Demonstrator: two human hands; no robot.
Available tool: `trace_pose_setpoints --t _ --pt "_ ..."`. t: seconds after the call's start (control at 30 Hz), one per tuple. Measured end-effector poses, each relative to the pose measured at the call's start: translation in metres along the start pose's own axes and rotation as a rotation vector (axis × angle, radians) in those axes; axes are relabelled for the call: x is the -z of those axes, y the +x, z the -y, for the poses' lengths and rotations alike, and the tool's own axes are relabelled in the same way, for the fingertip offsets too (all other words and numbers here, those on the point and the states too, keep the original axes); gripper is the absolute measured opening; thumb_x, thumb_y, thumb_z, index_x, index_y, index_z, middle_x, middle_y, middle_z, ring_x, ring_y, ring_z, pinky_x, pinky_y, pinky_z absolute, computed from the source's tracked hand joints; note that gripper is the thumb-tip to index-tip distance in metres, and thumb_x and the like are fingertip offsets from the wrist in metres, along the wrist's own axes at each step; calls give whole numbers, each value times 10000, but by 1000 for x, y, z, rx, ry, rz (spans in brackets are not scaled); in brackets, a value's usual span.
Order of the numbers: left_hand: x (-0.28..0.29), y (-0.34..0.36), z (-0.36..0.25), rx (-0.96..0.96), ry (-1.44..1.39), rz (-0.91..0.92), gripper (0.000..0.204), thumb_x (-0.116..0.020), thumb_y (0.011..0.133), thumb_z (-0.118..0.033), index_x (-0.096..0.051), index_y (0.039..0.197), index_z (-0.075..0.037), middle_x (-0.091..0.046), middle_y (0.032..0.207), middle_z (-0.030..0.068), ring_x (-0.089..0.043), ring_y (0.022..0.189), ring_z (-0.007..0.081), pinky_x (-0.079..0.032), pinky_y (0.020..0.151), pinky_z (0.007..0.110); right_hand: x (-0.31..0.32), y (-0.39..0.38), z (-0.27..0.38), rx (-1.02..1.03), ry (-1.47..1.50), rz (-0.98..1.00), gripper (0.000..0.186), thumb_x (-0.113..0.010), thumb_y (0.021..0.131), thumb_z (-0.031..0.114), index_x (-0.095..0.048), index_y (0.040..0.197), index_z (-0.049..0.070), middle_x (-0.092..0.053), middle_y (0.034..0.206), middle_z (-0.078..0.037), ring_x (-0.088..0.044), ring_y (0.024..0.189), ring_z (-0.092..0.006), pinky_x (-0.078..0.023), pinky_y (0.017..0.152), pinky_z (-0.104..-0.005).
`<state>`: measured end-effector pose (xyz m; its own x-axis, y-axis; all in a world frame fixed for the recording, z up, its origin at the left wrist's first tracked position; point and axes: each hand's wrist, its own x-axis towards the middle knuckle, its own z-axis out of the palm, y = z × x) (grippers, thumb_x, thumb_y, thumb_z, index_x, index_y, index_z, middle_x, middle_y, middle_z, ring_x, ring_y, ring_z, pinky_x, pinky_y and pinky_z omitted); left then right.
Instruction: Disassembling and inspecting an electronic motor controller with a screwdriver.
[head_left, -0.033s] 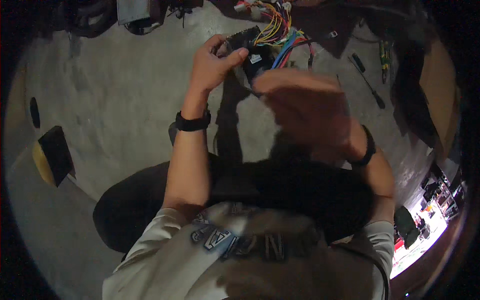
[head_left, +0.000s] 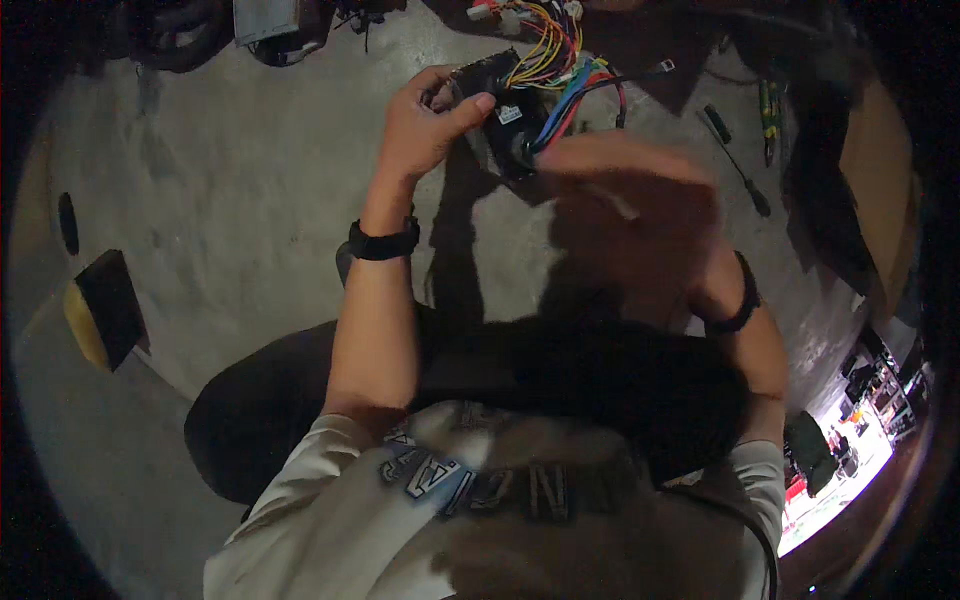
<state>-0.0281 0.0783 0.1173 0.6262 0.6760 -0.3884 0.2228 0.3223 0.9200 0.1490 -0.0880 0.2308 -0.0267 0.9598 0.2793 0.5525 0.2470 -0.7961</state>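
At the top middle, my left hand [head_left: 430, 120] grips a black box-shaped part [head_left: 508, 140] by its left side, thumb on the top beside a small pale label. Bundles of yellow, red, blue and black wires [head_left: 548, 55] run out of it toward the back, with connectors at their ends. My right hand [head_left: 635, 200] is smeared by motion beside the part's lower right, its fingertips close to it; I cannot make out whether they touch or hold anything.
On the grey concrete floor [head_left: 250, 190] lie screwdrivers [head_left: 745, 185] and a yellow-green tool [head_left: 768, 120] at right, and a black-and-yellow block [head_left: 105, 310] at left. Dark equipment [head_left: 180, 30] lines the back. A cardboard piece [head_left: 875, 190] stands at right; my crossed legs fill the lower middle.
My right hand has shifted slightly to the right, uncovering a little more of the black part's lower end. My left hand and the part are nearly unchanged.
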Motion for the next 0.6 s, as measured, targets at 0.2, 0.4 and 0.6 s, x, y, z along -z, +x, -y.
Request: trace_pose_setpoints --t 0.2,0.4,0.6 --pt "21 -11 -3 -41 124 -64 469 -849 878 -227 -654 1194 60 -739 1013 56 -664 893 105 -532 800 253 38 -58 -68 -654 -206 -417 251 -691 974 173 -732 1162 12 -761 1064 -135 -733 920 -233 -564 834 -337" --pt "22 -15 -4 -26 102 -32 502 -860 864 -255 -655 1203 55 -730 994 48 -662 884 104 -525 811 250 44 -200 -164 -986 -660 -188 383 -685 975 332 -723 1179 9 -729 1129 -202 -695 1064 -366 -531 946 -436" --pt "39 -15 2 -55 -15 -26 537 -854 858 -282 -653 1246 30 -695 951 6 -620 802 86 -495 726 234 21 -263 -188 -1054 -765 -154 471 -686 967 393 -693 1251 17 -692 1186 -249 -638 1148 -425 -507 981 -493"
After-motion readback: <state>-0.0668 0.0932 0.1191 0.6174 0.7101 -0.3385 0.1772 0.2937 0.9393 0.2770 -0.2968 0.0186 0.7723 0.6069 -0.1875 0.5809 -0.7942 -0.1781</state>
